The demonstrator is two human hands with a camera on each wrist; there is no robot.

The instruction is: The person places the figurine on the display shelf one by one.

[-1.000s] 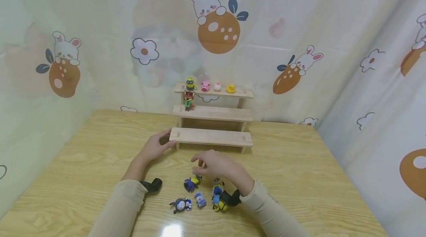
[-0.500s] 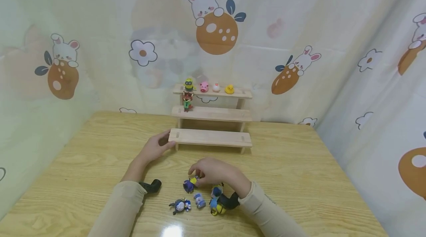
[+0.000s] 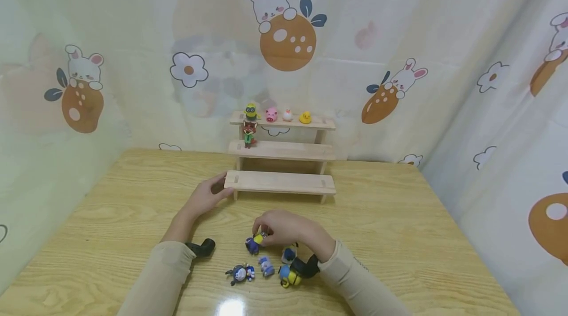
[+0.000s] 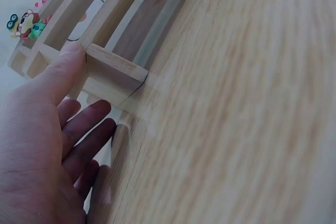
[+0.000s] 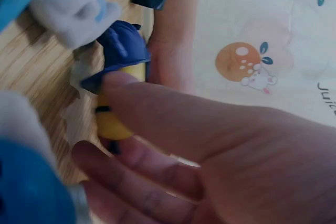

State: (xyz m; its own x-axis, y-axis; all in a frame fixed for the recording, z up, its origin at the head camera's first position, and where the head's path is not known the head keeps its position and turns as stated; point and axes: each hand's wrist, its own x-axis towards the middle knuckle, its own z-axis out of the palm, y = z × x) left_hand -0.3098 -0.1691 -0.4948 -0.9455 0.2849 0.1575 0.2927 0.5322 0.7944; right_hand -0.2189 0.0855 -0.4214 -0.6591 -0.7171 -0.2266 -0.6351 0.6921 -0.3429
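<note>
My right hand (image 3: 284, 227) pinches a small yellow minion figurine (image 3: 258, 241) with purple-blue clothing, low over the tabletop. In the right wrist view the thumb presses the yellow body of the minion figurine (image 5: 113, 121), with fingers on its far side. Beside the left end of the wooden three-step display shelf (image 3: 279, 182) is my left hand (image 3: 205, 198). Its thumb touches the lowest step, seen close in the left wrist view on the shelf (image 4: 118, 64), while the other fingers of the left hand (image 4: 37, 135) hang loosely curled.
Near the right wrist lie a blue-and-yellow figurine (image 3: 289, 275) and a blue-and-white one (image 3: 289, 254). A dark figurine (image 3: 240, 273) and a pale blue-white one (image 3: 266, 266) lie closer. On the shelf stand a fox (image 3: 249, 134), minion (image 3: 250, 111), pig (image 3: 271, 115), white chick (image 3: 287, 115) and duck (image 3: 305, 117).
My right hand has come down onto the purple-and-yellow minion figurine and now pinches it. The left hand stays at the shelf's end.
</note>
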